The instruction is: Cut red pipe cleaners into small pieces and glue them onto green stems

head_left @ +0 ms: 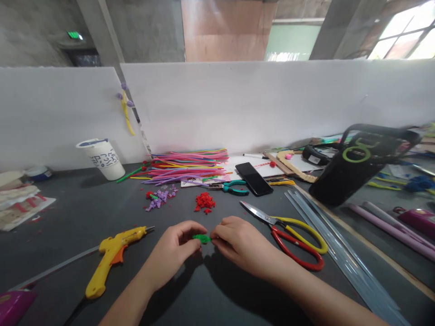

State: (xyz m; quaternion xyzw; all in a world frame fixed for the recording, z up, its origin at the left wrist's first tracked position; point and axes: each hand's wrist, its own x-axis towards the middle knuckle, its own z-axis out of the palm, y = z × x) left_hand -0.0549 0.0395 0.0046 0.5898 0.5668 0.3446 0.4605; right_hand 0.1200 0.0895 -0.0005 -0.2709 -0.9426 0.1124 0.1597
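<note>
A short, fuzzy green piece of pipe cleaner (201,237) is held just above the dark table, between my two hands. My left hand (174,248) pinches its left end with thumb and fingers. At its right end, the fingertips of my right hand (243,244) are closed on it. Beyond my hands lie a small heap of red fuzzy bits (204,202) and a scatter of purple bits (159,198). Scissors (292,231) with red and yellow handles rest to the right of my right hand, and a yellow glue gun (113,253) lies left of my left hand.
Bundled pipe cleaners (190,165) lie at the back beside teal-handled pliers (234,187) and a phone (254,178). Clear glue sticks (326,240) and a black tumbler (350,167) occupy the right. A white cup (105,160) stands back left, before a white partition (238,104).
</note>
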